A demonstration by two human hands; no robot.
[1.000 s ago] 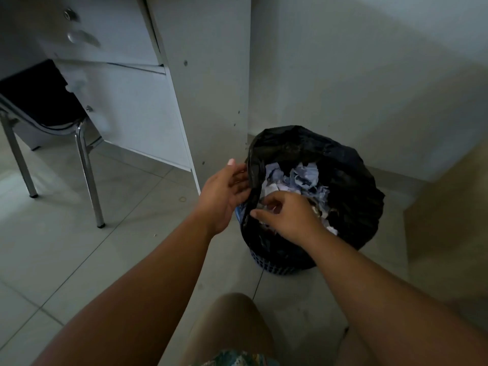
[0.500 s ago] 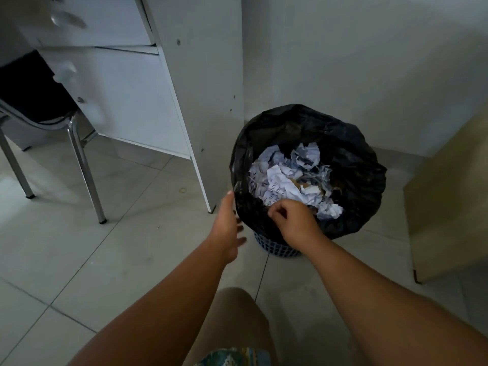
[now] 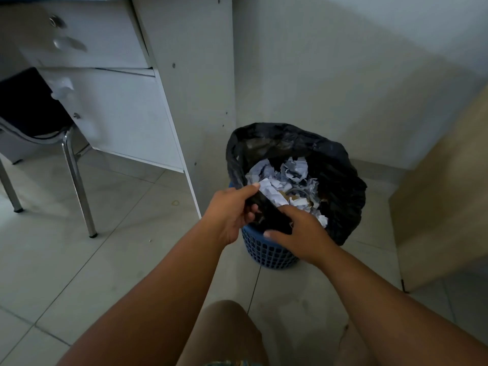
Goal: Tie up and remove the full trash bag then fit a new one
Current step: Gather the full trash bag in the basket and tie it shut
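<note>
A black trash bag (image 3: 340, 186) lines a blue lattice bin (image 3: 266, 250) standing on the floor by the wall. Crumpled white paper (image 3: 285, 178) fills it. My left hand (image 3: 229, 215) pinches the bag's near-left edge, lifted off the bin rim. Beside it, my right hand (image 3: 301, 233) grips the near edge of the bag, thumb pointing left. The blue rim shows below both hands where the bag is pulled up.
A white desk side panel (image 3: 190, 101) with drawers stands left of the bin. A chair with metal legs (image 3: 76, 180) and a dark seat is at far left. A beige board (image 3: 443, 207) leans at the right. My knee (image 3: 227, 331) is below.
My left hand moved from beside the bin onto the bag's edge and closed on it. The near edge of the bag came up off the rim, showing more blue bin.
</note>
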